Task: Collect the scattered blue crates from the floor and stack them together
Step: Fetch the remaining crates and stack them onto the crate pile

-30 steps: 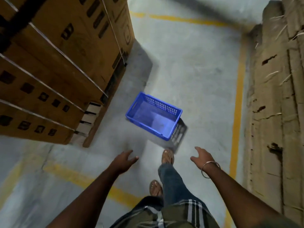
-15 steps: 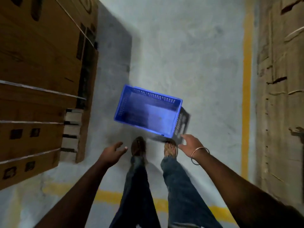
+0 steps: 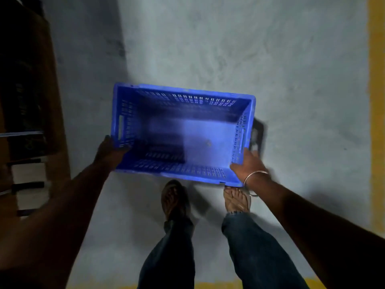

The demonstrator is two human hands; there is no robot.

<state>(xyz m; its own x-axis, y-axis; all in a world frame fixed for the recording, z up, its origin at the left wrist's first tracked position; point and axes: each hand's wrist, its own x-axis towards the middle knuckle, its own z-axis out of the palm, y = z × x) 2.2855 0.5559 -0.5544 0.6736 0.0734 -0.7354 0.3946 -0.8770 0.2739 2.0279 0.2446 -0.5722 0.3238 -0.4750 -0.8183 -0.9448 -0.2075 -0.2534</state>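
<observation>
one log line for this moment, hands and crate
stage: pickup | left hand: grips left end of blue crate | right hand: grips near right corner | crate: upright, empty | stacked: not yet

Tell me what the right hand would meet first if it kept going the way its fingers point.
The right hand already grips the crate at its right end wall. Pushed on, its fingers would likely meet that slotted wall at once, though depth is blurred.

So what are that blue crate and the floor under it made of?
The blue crate looks like moulded plastic: uniform saturated colour, slotted vent walls, cut-out handles, slight sheen. The floor looks like bare grey concrete, matt and mottled, with a painted yellow line.
</observation>
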